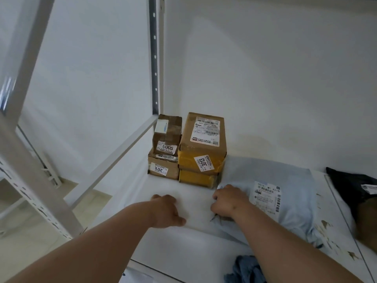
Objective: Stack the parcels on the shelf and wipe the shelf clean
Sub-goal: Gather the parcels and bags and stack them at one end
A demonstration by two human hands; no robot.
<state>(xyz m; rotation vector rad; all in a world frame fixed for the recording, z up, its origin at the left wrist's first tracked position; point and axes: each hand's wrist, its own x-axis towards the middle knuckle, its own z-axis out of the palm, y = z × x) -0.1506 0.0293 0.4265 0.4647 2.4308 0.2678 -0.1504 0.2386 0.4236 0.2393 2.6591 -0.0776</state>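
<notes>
**Right hand on the blue mailer; box stacks lie ahead-left of it**

Left to right:

- Left hand (166, 211): resting on bare white shelf (183, 248), fingers loosely curled, holding nothing. The nearest parcel is the mailer, off to its right.
- Back left corner: two stacks of cardboard boxes, touching side by side. Left stack: small box "0005" (167, 135) on box "201" (162, 168). Right stack: larger box "3013" (202, 144) on a yellow-taped box (196, 179).
- Right hand (229, 201): fingers curled on the near-left corner of the pale blue mailer bag (285, 193); looks like a grip, but the fingertips are hidden.
- Mailer lies flat just right of the stacks, far-left edge close to or against the yellow-taped box; can't tell if touching. Long axis runs front-to-back, slightly angled.
- Far right: black bag parcel (353, 186), partly out of view.
- Near edge: blue cloth (246, 268), untouched. Brown marks (326, 225) right of the mailer.

Judgement: stacking under way, wiping not started. Right hand is the closer one; mailer would go up and left onto the stacks. It's soft, so expect sag; left hand is free to support.
</notes>
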